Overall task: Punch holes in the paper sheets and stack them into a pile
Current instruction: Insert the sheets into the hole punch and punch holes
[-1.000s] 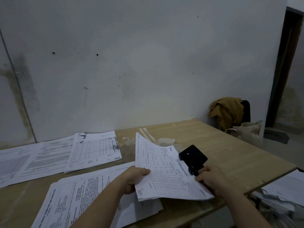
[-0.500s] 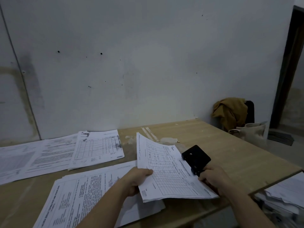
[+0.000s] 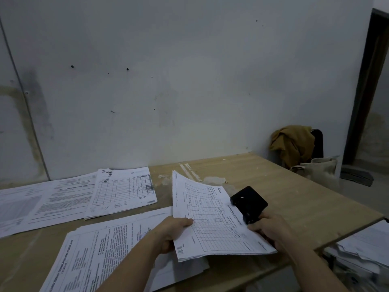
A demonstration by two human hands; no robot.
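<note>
black hole punch (image 3: 249, 204) gripped in right hand (image 3: 271, 230), paper sheet (image 3: 210, 218) pinched by left hand (image 3: 172, 230)

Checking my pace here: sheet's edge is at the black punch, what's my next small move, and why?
Probably squeeze the punch with the right hand: the left hand holds the sheet lifted, its right edge apparently meeting the punch.

we see dim, flat light, cool cast; soft noise over wall (image 3: 189, 60); we note edges bowing at 9 and 3 o'clock.
</note>
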